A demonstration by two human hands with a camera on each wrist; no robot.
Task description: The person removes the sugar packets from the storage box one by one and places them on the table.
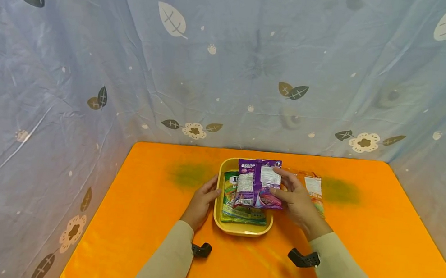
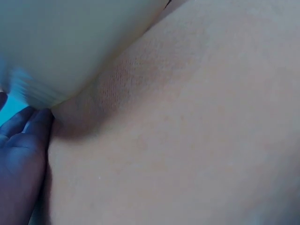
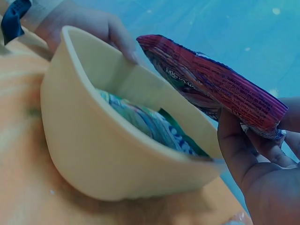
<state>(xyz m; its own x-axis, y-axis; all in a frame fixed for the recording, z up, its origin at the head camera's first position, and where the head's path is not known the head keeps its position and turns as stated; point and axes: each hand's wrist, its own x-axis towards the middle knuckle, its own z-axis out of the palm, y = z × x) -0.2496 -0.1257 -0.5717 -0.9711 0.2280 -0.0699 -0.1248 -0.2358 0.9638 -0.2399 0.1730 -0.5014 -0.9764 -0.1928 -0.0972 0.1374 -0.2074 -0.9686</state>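
A purple snack packet is tilted above the yellow plastic tub, its right edge pinched by my right hand. The right wrist view shows the packet edge-on, thumb and fingers on its end, over the tub's rim. My left hand holds the tub's left side, thumb at the rim and fingers along the outer wall. Inside the tub lies a green packet, partly covered by the purple one. In the left wrist view, the fingers touch the tub's outer wall.
An orange packet lies on the table right of the tub, partly hidden behind my right hand. The orange tabletop meets a blue patterned curtain at its back edge and sides.
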